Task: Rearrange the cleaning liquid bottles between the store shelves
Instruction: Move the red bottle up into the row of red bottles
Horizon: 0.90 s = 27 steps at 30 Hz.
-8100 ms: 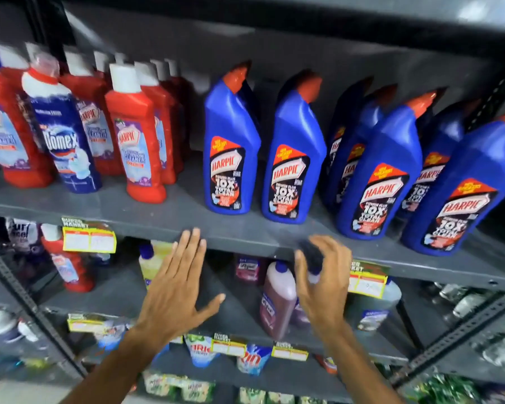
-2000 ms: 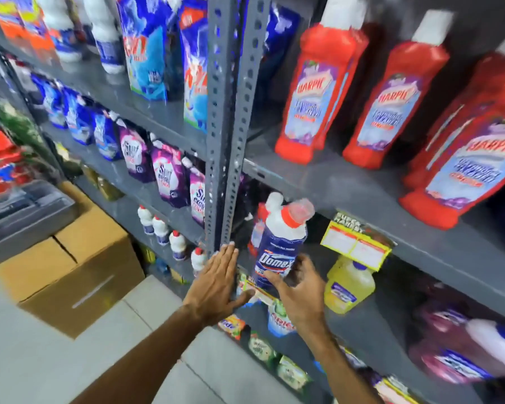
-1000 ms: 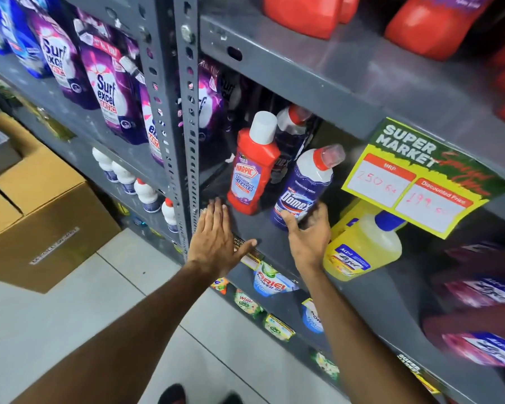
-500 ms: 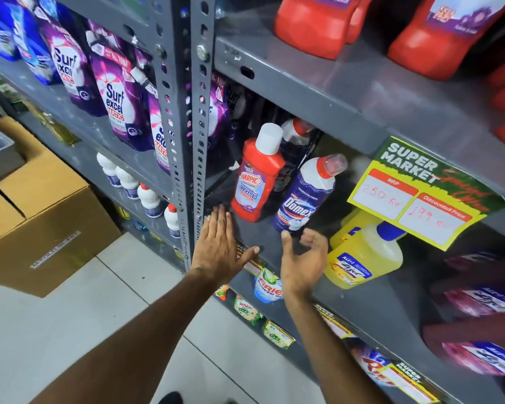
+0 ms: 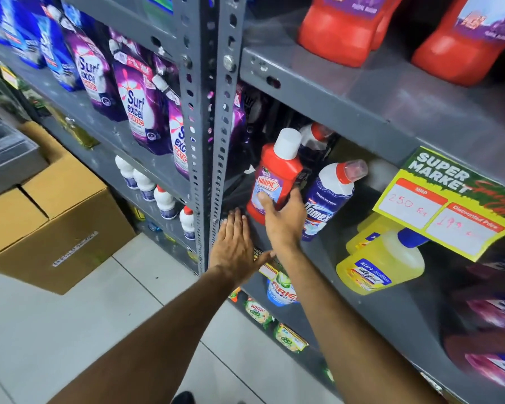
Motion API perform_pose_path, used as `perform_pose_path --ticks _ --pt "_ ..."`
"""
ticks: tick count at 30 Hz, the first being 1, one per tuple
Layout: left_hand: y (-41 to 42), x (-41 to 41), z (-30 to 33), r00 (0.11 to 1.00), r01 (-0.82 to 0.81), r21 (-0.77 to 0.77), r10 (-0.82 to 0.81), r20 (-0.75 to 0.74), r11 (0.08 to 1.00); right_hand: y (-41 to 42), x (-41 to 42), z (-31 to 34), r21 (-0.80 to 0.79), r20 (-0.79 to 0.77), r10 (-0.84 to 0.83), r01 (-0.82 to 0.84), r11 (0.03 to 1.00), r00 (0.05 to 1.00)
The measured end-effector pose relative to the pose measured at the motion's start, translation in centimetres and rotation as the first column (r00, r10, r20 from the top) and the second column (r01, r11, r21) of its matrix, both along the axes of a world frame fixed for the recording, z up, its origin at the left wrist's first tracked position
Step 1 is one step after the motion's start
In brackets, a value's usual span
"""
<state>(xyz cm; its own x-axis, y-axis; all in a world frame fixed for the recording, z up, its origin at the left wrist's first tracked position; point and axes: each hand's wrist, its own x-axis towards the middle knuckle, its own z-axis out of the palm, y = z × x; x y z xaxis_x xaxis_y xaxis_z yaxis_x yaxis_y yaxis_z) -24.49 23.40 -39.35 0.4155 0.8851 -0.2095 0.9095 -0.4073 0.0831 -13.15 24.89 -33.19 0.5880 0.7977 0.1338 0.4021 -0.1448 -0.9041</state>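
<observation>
A small red Harpic bottle [image 5: 277, 173] with a white cap stands on the middle grey shelf [image 5: 376, 304]. My right hand [image 5: 283, 220] wraps around its lower half, thumb on the label. Just to its right stands a blue and white Domex bottle [image 5: 330, 196] with a red cap, free of any hand. Another Domex bottle [image 5: 314, 141] sits behind them, partly hidden. My left hand [image 5: 233, 243] rests flat and open on the shelf's front edge beside the upright post [image 5: 213, 135].
Large red Harpic bottles [image 5: 347, 33] fill the shelf above. A yellow bottle [image 5: 382, 263] and a hanging price tag [image 5: 446, 202] lie to the right. Purple Surf Excel pouches [image 5: 134, 103] stand left of the post, small white bottles [image 5: 164, 196] below them. Cardboard boxes [image 5: 56, 211] sit on the floor.
My right hand let go of the Domex bottle, which stays on the shelf, then moved left and closed around the small red Harpic bottle. My left hand stayed on the shelf edge.
</observation>
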Motion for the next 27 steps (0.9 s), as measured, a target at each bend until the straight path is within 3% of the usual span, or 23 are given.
perform_pose_path --ticks 8,12,15,21,27 --pt "-2.8 -3.4 4.7 0.995 0.092 0.059 -0.094 0.031 0.994 -4.9 -0.5 3.7 0.028 0.001 0.048 -0.048 0.998 0.999" --pt "-5.8 -6.6 9.0 0.97 0.137 0.219 -0.175 0.167 0.966 -9.1 -1.5 7.7 0.024 0.001 0.052 -0.052 0.998 0.999" --pt "-7.8 -8.8 12.5 0.955 0.183 0.243 -0.231 0.186 0.953 -12.2 -2.1 10.8 0.008 0.013 0.06 -0.061 0.998 0.998" --pt "-7.8 -10.4 20.6 0.917 0.182 0.405 -0.303 0.259 0.896 -15.6 -2.8 19.3 0.213 0.088 0.094 -0.111 0.971 0.992" --pt "-5.4 -8.9 28.0 0.886 0.183 0.47 -0.353 0.302 0.863 -15.9 -1.1 28.0 0.368 0.16 0.032 -0.09 0.925 0.987"
